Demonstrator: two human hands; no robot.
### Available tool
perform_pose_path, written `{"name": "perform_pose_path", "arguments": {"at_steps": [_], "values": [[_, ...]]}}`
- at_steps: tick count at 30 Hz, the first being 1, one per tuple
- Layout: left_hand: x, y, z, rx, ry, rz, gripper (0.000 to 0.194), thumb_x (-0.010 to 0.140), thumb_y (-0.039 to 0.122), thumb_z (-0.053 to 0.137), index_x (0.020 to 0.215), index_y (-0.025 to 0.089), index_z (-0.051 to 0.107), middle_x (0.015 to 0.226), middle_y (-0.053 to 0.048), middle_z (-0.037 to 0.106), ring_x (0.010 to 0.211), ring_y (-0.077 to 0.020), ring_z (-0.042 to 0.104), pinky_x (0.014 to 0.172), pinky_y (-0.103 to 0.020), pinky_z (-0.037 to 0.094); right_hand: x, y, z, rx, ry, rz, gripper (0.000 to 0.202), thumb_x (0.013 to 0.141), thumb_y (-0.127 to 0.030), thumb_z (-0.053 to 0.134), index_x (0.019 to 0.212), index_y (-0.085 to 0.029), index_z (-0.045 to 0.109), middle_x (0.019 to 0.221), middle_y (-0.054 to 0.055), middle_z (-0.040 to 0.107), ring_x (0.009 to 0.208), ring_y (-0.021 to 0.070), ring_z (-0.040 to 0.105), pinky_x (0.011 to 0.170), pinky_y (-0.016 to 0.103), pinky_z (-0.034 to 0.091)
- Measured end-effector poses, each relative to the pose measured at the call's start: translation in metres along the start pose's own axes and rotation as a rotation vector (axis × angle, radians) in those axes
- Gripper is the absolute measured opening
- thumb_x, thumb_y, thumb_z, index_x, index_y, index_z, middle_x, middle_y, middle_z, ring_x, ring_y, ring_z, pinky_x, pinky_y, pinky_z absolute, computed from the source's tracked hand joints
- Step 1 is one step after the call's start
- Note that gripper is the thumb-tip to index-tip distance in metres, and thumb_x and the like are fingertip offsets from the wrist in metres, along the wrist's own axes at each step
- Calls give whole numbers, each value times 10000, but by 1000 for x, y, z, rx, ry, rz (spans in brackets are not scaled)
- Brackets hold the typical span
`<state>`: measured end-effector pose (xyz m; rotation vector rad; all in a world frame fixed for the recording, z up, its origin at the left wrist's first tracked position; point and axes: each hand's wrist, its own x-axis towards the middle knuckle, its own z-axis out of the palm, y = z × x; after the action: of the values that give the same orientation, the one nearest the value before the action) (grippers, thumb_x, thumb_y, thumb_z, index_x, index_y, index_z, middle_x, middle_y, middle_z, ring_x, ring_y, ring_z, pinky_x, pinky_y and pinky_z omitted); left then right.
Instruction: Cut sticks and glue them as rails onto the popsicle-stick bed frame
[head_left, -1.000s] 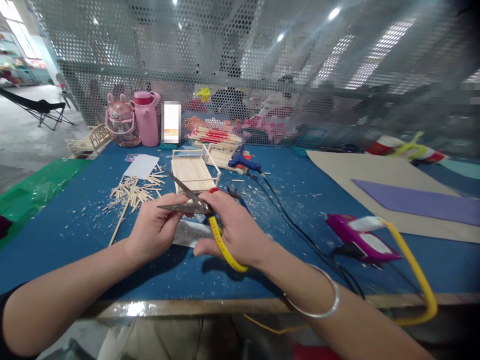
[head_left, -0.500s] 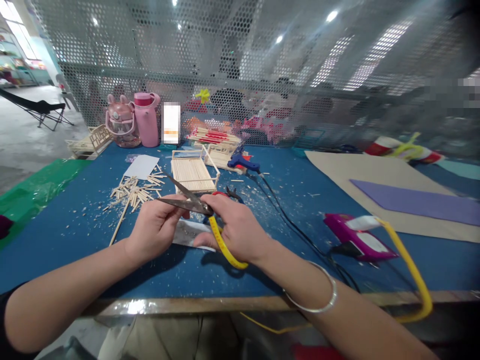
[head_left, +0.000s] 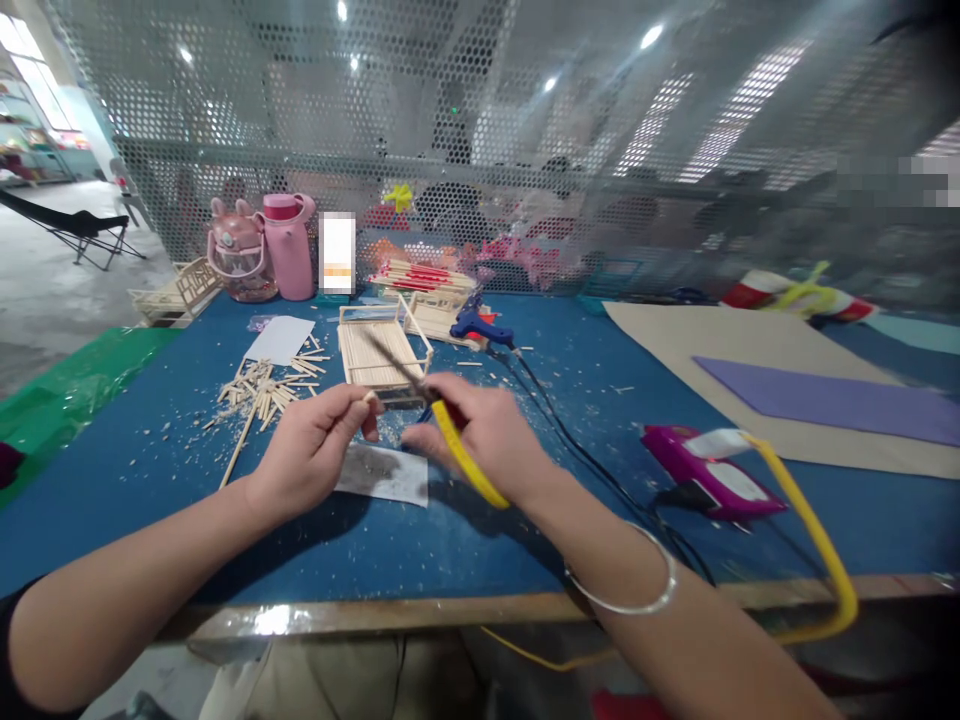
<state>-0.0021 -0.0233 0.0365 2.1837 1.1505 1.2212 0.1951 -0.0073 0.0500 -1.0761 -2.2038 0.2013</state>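
My left hand (head_left: 311, 445) pinches a short piece of wooden stick (head_left: 370, 397), of which only the pale end shows between thumb and forefinger. Yellow-handled scissors (head_left: 466, 458) are in my right hand (head_left: 491, 425), their blades blurred and pointing up and left, apart from the stick piece. Beneath the hands lies a printed paper strip (head_left: 390, 478). Just beyond them stands a small frame of wooden sticks (head_left: 375, 350) with raised rails. Left of it, cut sticks (head_left: 270, 392) lie in a loose heap beside a white paper (head_left: 283, 341).
A blue glue gun (head_left: 480, 328) trails a black cord across the table (head_left: 570, 540). To the right sit a magenta device (head_left: 709, 475) with a yellow cable, and a purple sheet (head_left: 817, 395) on beige board. Pink bottles (head_left: 289, 250) stand against the perforated metal screen (head_left: 300, 120).
The scissors have swung away from my left hand, and my right hand has moved slightly right and up. My left hand keeps its pinch. The paper strip is less covered.
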Motion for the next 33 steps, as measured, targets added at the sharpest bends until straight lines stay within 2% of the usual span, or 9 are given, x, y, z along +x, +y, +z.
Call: {"name": "perform_pose_path", "arguments": {"at_steps": [3, 5, 11, 14, 17, 20, 24, 29, 33], "values": [[3, -1, -4, 79, -231, -57, 303, 913, 305, 331, 779, 175, 571, 629, 2, 601, 591, -118, 547, 586, -228, 410, 2, 21, -30, -110, 185, 216, 462, 736, -527, 589, 1017, -160, 584, 686, 21, 612, 539, 130, 509, 510, 240, 390], [4, -4, -5, 212, -416, -81, 285, 891, 318, 372, 744, 180, 573, 615, 2, 591, 556, -123, 524, 532, -228, 365, 2, 41, -50, -261, 184, 355, 415, 731, -457, 604, 1017, -157, 594, 748, 56, 644, 593, 163, 554, 536, 262, 404], [4, -15, -2, 466, -608, -178, 112, 772, 289, 522, 765, 182, 557, 679, -25, 608, 594, -159, 534, 522, -242, 320, -1, 81, -69, -610, -431, 673, 291, 693, -294, 607, 942, -159, 677, 935, 143, 688, 773, 259, 628, 582, 305, 424], [4, -17, -3, 444, -623, -195, 176, 799, 339, 488, 816, 178, 558, 711, -35, 610, 622, -168, 543, 553, -255, 345, -3, 83, -65, -611, -579, 649, 332, 678, -263, 608, 994, -190, 680, 1004, 123, 683, 826, 265, 634, 579, 307, 435], [6, -16, -5, 415, -578, -177, 258, 863, 318, 357, 834, 169, 565, 740, -53, 611, 667, -177, 551, 593, -271, 365, -3, 73, -58, -693, -432, 592, 315, 708, -312, 597, 993, -217, 689, 949, 122, 691, 800, 290, 635, 556, 350, 439], [6, -14, -6, 366, -599, -168, 271, 869, 274, 315, 816, 170, 559, 736, -46, 596, 665, -168, 540, 597, -268, 367, 1, 54, -36, -601, -221, 278, 248, 793, -284, 524, 965, -224, 692, 952, 100, 681, 838, 259, 627, 649, 378, 467], [3, -14, -5, 356, -678, -155, 148, 774, 330, 500, 757, 182, 501, 693, -9, 549, 597, -148, 482, 550, -254, 348, 8, 33, 8, -158, -438, -164, 247, 874, -284, 459, 1034, -199, 628, 1022, 66, 628, 906, 173, 592, 780, 307, 465], [1, -18, -3, 358, -663, -148, 156, 738, 321, 561, 751, 190, 476, 703, -7, 550, 597, -147, 480, 542, -256, 347, 10, 46, 22, -305, -501, -114, 316, 909, -279, 379, 757, -154, 626, 796, 77, 586, 729, 173, 555, 672, 311, 447], [5, -15, -3, 221, -484, -226, 188, 827, 330, 453, 704, 191, 480, 652, -11, 555, 579, -143, 494, 550, -272, 369, 7, 46, 7, -299, -279, -142, 222, 865, -295, 468, 759, -160, 609, 767, 61, 598, 721, 173, 560, 653, 300, 442]]}}
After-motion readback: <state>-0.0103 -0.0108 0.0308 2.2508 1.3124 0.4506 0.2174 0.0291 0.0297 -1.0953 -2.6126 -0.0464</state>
